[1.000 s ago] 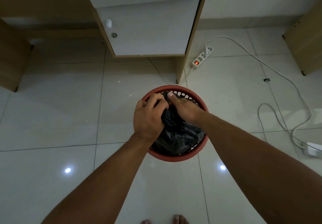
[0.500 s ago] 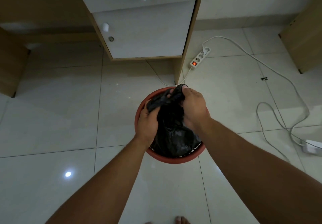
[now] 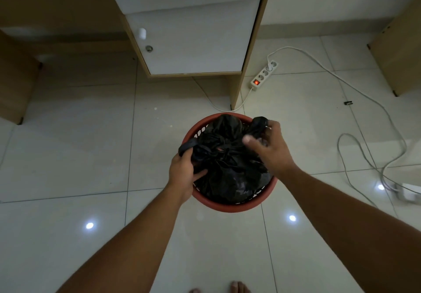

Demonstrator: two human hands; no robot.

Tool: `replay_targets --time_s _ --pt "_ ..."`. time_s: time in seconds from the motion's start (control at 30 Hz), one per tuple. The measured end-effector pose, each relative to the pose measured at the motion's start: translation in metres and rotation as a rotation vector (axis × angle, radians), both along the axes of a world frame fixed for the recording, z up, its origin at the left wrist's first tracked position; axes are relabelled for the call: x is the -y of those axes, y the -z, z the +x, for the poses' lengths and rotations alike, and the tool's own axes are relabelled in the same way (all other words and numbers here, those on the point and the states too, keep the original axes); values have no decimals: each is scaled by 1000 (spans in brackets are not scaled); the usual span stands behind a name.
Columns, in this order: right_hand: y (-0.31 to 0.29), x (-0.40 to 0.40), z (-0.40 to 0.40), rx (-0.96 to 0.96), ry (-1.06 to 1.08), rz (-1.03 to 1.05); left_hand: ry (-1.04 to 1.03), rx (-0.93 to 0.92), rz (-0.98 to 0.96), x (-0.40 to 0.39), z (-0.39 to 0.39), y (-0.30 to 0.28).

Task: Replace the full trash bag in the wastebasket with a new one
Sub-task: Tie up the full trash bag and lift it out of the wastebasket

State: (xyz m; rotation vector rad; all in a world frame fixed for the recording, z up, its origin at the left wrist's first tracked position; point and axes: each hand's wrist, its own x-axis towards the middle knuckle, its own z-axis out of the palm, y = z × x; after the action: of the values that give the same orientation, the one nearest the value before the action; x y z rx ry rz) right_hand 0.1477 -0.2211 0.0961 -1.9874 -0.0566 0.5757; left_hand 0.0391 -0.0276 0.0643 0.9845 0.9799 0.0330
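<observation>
A round red wastebasket (image 3: 230, 206) with a latticed wall stands on the tiled floor in front of me. A full black trash bag (image 3: 227, 169) fills it, bunched and crumpled at the top. My left hand (image 3: 183, 173) grips one twisted black end of the bag at the basket's left rim. My right hand (image 3: 270, 148) holds the other twisted end near the far right rim, thumb stretched toward the middle. The two ends are pulled apart over the bag's gathered mouth.
A white-fronted desk cabinet (image 3: 193, 39) stands just behind the basket. A white power strip (image 3: 264, 76) with a lit red switch lies to its right, its cables (image 3: 364, 156) looping over the floor at right. Wooden furniture stands at both sides. My toes (image 3: 235, 287) show below.
Both hands were together over the bag's gathered top. Now they have drawn apart, left hand toward the left rim and right hand toward the right, each holding one end of the bag.
</observation>
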Motion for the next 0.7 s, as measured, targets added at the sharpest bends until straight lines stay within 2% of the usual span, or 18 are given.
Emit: replay_targets --time_s 0.07,0.13,0.23,0.27,0.33,0.4,0.43,0.5,0.53,0.57,0.7 --pt "9 8 -10 54 -222 -101 81 28 -104 -2 6 -7" --pt "21 0 -21 123 -354 -322 190 80 -153 3 11 -13" --pt "37 -22 -30 162 -359 -461 339 170 -162 8 6 -7" --pt "42 -25 -29 187 -334 -476 378 182 -94 6 0 -1" --pt "49 -27 -26 243 -305 -507 440 123 248 3 -14 14" --pt "53 -26 -26 264 -270 -500 329 -82 579 -2 -28 42" --pt "54 -26 -27 276 -258 -492 222 -231 564 -2 -34 54" --pt "55 -26 -31 309 -246 -477 65 -448 282 3 -43 78" --pt "56 -26 -33 326 -238 -477 39 -466 188 8 -43 85" --pt "56 -27 -35 340 -228 -482 30 -462 201 15 -42 91" --pt "54 -31 -41 422 -183 -449 -124 -456 530 30 -27 102"
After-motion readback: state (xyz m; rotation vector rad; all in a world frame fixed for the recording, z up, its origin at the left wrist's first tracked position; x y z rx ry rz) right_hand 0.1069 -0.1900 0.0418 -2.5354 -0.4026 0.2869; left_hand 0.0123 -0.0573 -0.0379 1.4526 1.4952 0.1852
